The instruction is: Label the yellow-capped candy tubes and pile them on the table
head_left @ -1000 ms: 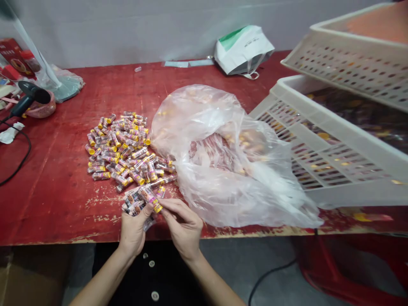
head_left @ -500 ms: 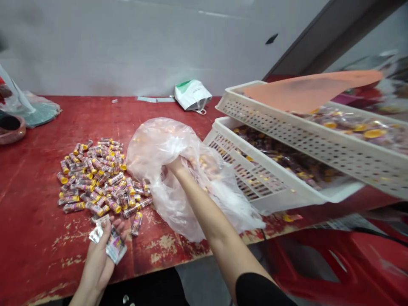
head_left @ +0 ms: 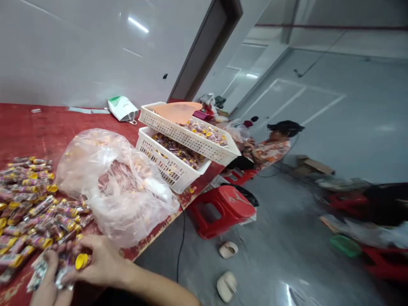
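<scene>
At the bottom left, over the red table's (head_left: pixel 28 131) near edge, both my hands are closed. My right hand (head_left: pixel 98 263) pinches a small wrapped tube with a yellow cap (head_left: pixel 81 260). My left hand (head_left: pixel 47 284) grips a bunch of foil wrappers (head_left: pixel 38 274). A pile of several yellow-capped tubes (head_left: pixel 32 204) lies just beyond my hands. A crumpled clear plastic bag (head_left: pixel 111 182) holding more of them sits to the right of the pile.
Two stacked white perforated baskets (head_left: pixel 178 140) of wrapped items stand at the table's right end. A white and green bag (head_left: pixel 123 108) lies by the wall. A seated person (head_left: pixel 270 146), red stools (head_left: pixel 223 208) and slippers (head_left: pixel 228 265) occupy the grey floor.
My right hand has come out of the plastic bag back to my left hand with a yellow-capped tube. My view has swung right, showing the room and floor.
</scene>
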The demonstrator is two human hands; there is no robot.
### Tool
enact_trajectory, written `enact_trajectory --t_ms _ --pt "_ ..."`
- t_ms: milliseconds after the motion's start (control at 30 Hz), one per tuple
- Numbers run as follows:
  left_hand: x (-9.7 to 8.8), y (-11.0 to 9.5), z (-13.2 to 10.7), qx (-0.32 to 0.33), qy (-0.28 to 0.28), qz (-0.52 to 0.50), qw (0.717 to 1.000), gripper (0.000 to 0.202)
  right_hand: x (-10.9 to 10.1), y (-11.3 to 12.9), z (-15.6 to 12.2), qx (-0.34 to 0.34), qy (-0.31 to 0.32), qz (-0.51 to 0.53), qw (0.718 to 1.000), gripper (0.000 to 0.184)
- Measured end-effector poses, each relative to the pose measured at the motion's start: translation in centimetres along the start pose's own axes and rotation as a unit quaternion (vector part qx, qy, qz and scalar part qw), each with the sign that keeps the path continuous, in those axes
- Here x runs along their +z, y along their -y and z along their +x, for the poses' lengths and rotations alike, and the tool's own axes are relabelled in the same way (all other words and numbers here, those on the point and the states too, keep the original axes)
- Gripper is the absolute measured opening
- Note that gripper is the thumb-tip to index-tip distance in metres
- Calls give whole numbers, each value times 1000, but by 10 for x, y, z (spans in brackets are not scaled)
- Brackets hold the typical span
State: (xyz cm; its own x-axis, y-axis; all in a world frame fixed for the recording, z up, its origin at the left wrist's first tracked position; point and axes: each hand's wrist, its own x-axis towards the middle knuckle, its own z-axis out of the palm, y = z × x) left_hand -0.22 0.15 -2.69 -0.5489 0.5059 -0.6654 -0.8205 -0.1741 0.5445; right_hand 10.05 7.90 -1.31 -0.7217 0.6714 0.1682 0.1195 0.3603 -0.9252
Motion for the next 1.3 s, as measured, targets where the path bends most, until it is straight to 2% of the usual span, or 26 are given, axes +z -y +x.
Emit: enact_trajectory --t_ms 33,100,133,200,300,433,600,700,800,900,1067,1200,1300 --pt "1 3 -9 12 -19 -7 1000 12 10 -1 -11 0 -1 18 1000 29" --pt "3 6 -26 28 29 -47 998 13 20 -2 -24 18 -30 28 999 20" --pt "5 7 -32 53 40 -62 996 15 21 -3 -25 43 -43 41 997 17" --pt "6 8 -38 104 21 -83 991 23 24 -7 -20 74 -38 80 993 16" --pt "3 4 -39 143 -16 -103 984 20 29 -13 -10 70 -40 120 990 17" --pt "-7 0 -39 162 -19 -104 981 21 30 -13 -8 71 -59 133 987 17" --pt "-8 3 -39 196 -14 -49 979 30 26 0 -7 71 -47 141 986 18" --pt "-3 4 -40 216 -26 -69 974 32 28 9 -7 71 -52 177 980 20" --pt "0 2 -39 214 -40 -97 971 30 30 13 -8 92 -42 229 968 30" --pt "-3 -2 -38 197 -65 -103 973 30 22 11 -12 98 -29 292 951 27" --pt "-9 -2 -38 194 -74 -92 974 29 5 13 -25 60 -81 312 945 31" --pt "-7 1 -42 201 -64 -79 974 32 9 20 -34 31 -112 336 935 26" --pt "-5 0 -46 175 -53 -78 980 34 13 20 -39 -10 -165 297 940 26"
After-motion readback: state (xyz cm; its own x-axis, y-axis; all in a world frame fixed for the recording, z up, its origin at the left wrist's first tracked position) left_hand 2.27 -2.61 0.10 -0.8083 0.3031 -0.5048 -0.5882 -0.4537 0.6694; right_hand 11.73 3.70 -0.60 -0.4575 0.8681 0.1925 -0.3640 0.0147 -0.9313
